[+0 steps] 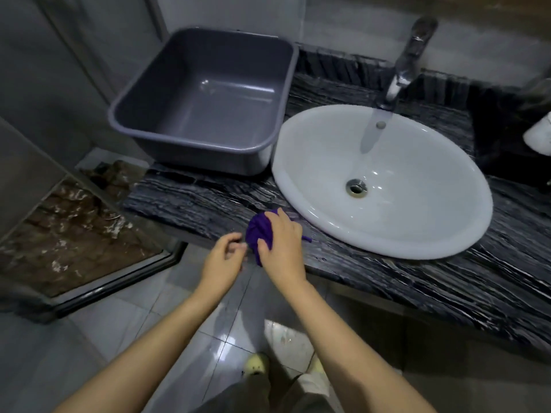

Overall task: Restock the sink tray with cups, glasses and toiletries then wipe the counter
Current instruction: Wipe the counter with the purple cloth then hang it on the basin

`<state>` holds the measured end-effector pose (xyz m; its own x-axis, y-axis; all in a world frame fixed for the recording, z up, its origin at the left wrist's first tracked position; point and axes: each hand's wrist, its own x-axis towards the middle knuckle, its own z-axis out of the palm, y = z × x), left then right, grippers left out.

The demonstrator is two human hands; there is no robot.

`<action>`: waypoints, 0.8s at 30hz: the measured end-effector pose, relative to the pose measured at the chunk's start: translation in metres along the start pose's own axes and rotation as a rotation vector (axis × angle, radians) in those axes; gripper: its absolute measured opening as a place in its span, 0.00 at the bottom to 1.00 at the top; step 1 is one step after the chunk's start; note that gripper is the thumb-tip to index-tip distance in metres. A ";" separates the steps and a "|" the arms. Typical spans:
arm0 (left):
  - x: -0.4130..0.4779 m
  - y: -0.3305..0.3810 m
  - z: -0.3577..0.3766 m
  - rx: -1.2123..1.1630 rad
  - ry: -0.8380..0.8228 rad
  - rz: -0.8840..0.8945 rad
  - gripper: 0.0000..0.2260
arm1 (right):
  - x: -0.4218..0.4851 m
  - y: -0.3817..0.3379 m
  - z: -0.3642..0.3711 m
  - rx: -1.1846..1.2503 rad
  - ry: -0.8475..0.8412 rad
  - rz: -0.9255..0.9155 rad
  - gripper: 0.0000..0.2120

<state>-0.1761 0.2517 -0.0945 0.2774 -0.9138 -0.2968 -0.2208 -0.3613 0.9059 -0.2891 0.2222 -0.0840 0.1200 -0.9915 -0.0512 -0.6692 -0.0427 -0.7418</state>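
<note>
**Status: restocking**
- The grey tray (208, 160) stands on the counter (190, 201) at the back left, just beside the white basin (417, 210).
- The tray interior is bare. No cups, glasses or toiletries are visible in it or on the counter around it.
- A white object (539, 135) at the right edge of the view is cut off and cannot be identified.
- Judgement: the restocking step is not done.

**Status: wiping**
- The purple cloth (259, 231) lies bunched on the front edge of the counter, near the basin rim.
- The right hand (281, 242) grips the cloth from above, fingers and thumb curled round it.
- The left hand (222, 257) is just beside the cloth with its fingers curled. Whether it pinches anything cannot be told.
- The faucet (408, 61) is running water into the basin.
- Judgement: wiping is in hand, with most of the counter still to cover.
</note>
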 end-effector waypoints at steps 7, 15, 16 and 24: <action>-0.010 0.029 -0.016 -0.562 -0.199 -0.243 0.10 | 0.003 -0.018 -0.028 0.494 -0.228 0.053 0.17; 0.000 0.076 -0.068 -0.205 -0.190 -0.032 0.09 | 0.052 -0.033 -0.089 0.374 -0.417 -0.123 0.14; 0.003 0.082 -0.077 -0.115 -0.219 -0.006 0.10 | 0.058 -0.038 -0.097 0.333 -0.447 -0.161 0.14; 0.017 0.118 -0.116 0.130 -0.320 0.130 0.08 | 0.086 -0.063 -0.141 0.278 -0.605 -0.211 0.09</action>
<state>-0.0891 0.2155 0.0423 -0.0630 -0.9579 -0.2800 -0.3574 -0.2403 0.9025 -0.3403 0.1227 0.0523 0.6683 -0.7189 -0.1911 -0.3838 -0.1132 -0.9164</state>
